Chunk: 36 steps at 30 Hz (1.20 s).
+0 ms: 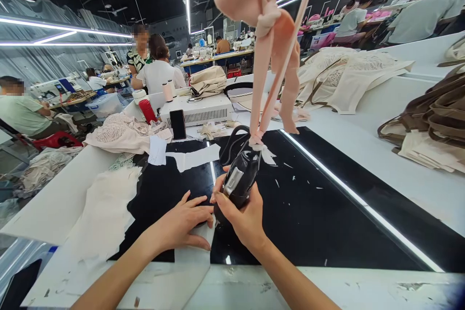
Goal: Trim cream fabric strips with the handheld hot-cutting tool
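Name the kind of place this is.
Probably a garment-sewing workshop: people sit at sewing machines in rows, lace-trimmed fabric pieces are piled on the white worktable, and the right hand grips a black handheld tool hung from pink fabric strips.

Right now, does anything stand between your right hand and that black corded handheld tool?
Nothing visible: the right hand grips the black corded handheld tool directly. The left hand lies beside it, on a whitish fabric strip.

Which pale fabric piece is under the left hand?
The piece running over the near edge of the black panel; the left hand rests on it. The ragged pile and back strip lie untouched.
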Tool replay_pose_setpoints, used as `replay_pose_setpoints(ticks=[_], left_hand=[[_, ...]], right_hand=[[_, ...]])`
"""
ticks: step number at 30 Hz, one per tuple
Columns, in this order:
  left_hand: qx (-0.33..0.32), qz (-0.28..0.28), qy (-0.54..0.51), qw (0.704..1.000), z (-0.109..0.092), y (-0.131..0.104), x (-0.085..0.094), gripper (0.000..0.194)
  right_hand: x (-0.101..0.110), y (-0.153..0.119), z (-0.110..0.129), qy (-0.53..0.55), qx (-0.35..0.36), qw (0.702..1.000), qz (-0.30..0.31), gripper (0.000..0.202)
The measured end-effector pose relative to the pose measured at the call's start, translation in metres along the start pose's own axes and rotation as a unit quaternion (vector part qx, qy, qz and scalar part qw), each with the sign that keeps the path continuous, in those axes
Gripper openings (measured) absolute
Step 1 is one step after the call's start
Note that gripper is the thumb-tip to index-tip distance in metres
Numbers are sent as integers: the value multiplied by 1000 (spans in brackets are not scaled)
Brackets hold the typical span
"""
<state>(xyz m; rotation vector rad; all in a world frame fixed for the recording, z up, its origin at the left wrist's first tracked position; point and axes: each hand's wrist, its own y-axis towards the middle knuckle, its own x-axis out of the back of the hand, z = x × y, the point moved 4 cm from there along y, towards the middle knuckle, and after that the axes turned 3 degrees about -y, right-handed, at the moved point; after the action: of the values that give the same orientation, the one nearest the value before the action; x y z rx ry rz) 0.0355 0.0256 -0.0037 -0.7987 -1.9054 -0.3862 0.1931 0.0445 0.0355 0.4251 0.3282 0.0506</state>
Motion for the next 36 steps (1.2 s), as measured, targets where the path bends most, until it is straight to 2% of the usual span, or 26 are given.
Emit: replay_pose_setpoints(ticks=[8, 21, 26, 36], left_hand=[[16, 23, -35, 999, 5, 0, -2, 36], [10, 17, -1, 1000, 5, -6, -1, 35], [4, 17, 15, 1000, 7, -6, -3, 43], [23, 30, -16, 999, 1, -4, 1, 41]], right_hand=[[-5, 0, 1, 14, -4, 1000, 8, 27], [-3, 0, -3, -18, 13, 1000, 9, 25], [-3, 0, -3, -18, 8, 1000, 7, 25], [0, 2, -1, -30, 14, 999, -11, 26]])
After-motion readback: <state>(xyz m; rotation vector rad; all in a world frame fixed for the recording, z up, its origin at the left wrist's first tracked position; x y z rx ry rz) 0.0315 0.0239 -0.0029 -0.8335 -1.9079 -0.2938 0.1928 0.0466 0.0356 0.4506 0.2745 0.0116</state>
